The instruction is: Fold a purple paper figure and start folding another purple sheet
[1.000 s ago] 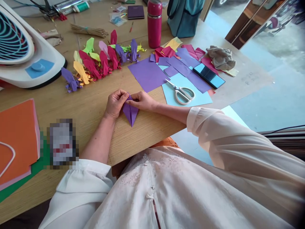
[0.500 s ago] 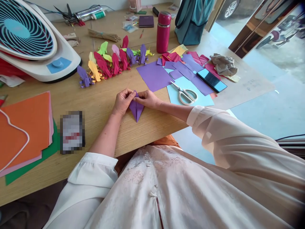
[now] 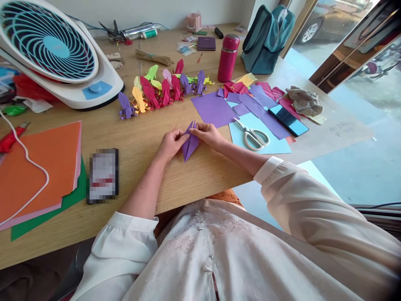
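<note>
A folded piece of purple paper (image 3: 191,144), shaped like a narrow kite with a crease down its middle, is held just above the wooden table. My left hand (image 3: 173,143) pinches its left edge between thumb and fingers. From the other side my right hand (image 3: 208,133) grips its upper right part, thumb on top. The paper's lower point faces me, and two narrow tips show at its top. Beyond my hands lie scissors with white handles (image 3: 256,139), on a light blue sheet (image 3: 282,146), and a flat purple sheet (image 3: 214,109).
Several folded paper figures (image 3: 166,90) stand behind my hands. A pink flask (image 3: 228,58), a teal bag (image 3: 261,42) and a phone (image 3: 288,120) are to the right. On the left are a fan (image 3: 56,46), orange sheets (image 3: 40,163) and a blurred-out box (image 3: 103,175).
The view has shifted, so the table's things appear farther right and mostly lower. Both hands still hold the purple paper, which now tilts slightly, its two top tips slightly apart.
</note>
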`<state>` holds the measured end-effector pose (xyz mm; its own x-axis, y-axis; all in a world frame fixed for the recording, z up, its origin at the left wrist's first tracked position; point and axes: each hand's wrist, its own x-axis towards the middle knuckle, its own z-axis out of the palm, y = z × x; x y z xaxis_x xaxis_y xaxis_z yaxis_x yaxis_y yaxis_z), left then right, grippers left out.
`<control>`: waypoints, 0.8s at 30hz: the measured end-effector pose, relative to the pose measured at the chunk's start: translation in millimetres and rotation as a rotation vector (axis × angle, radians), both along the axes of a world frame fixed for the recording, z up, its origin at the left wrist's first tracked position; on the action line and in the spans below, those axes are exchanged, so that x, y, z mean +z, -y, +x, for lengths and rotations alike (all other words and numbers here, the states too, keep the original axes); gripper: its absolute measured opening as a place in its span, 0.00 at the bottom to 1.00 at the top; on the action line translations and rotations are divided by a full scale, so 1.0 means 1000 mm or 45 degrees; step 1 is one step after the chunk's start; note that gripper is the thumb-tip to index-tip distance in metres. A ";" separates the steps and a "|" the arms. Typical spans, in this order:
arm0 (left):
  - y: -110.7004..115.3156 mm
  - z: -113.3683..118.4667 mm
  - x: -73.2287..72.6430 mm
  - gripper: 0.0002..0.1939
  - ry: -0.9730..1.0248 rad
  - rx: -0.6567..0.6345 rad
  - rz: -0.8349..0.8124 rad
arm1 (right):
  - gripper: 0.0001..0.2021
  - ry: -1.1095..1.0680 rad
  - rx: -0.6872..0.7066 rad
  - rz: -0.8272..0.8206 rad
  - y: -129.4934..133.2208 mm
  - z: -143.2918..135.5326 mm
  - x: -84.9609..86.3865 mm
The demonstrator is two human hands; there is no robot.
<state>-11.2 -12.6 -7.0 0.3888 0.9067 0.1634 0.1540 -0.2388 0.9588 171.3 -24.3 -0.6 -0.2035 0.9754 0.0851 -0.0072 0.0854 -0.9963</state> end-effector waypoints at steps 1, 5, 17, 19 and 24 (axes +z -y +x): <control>0.000 0.001 0.000 0.19 -0.010 0.003 0.017 | 0.19 -0.001 0.010 -0.024 0.000 0.001 0.002; 0.001 0.002 0.001 0.18 -0.059 -0.031 0.056 | 0.16 0.079 0.085 -0.130 -0.002 0.003 0.010; 0.003 -0.010 0.014 0.21 -0.056 -0.048 -0.090 | 0.20 0.089 0.047 -0.133 -0.003 0.004 0.008; 0.004 -0.012 0.015 0.22 0.008 -0.051 -0.199 | 0.21 0.094 0.033 -0.110 -0.001 0.007 0.009; 0.004 -0.012 0.015 0.24 0.001 -0.059 -0.224 | 0.22 0.116 0.047 -0.139 0.006 0.013 0.011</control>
<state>-23.5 -16.6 7.7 0.4310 0.9023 0.0040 0.1460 -0.0742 0.9865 184.5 -30.7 10.3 -0.2413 0.9696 -0.0416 0.0823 -0.0223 -0.9964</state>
